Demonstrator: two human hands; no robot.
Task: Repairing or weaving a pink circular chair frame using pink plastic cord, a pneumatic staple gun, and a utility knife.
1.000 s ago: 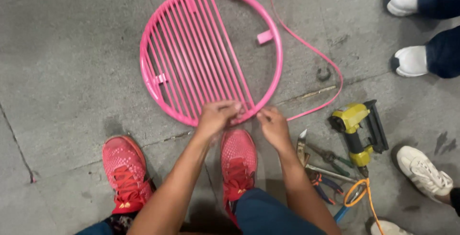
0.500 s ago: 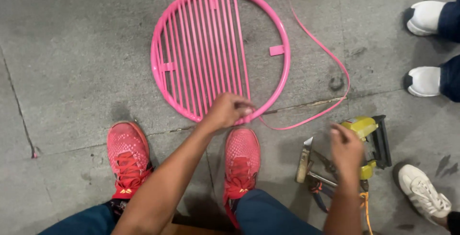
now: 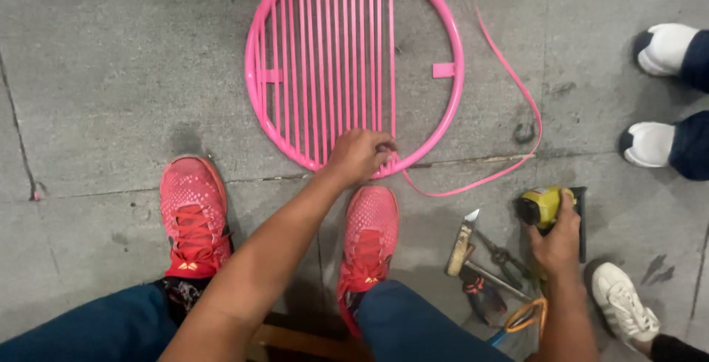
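A round pink frame [image 3: 450, 44] lies flat on the concrete floor, its left half strung with parallel pink strands. My left hand [image 3: 358, 155] is closed on the frame's near rim, pinching the pink strand there. A loose pink strip [image 3: 509, 81] runs from that spot, curves right and goes up past the frame. My right hand [image 3: 557, 240] grips the yellow and black nail gun [image 3: 545, 205] lying on the floor to the right of my feet.
My red shoes [image 3: 193, 214] stand just below the frame. A hammer [image 3: 461, 247], pliers [image 3: 502, 257] and an orange hose [image 3: 528, 314] lie beside the nail gun. Another person's white shoes [image 3: 653, 144] stand at the right edge; a third white shoe [image 3: 624, 299] is at lower right.
My right hand left the frame's rim, moved right and down, and took hold of the nail gun. My left hand stayed on the rim. The view shifted slightly.
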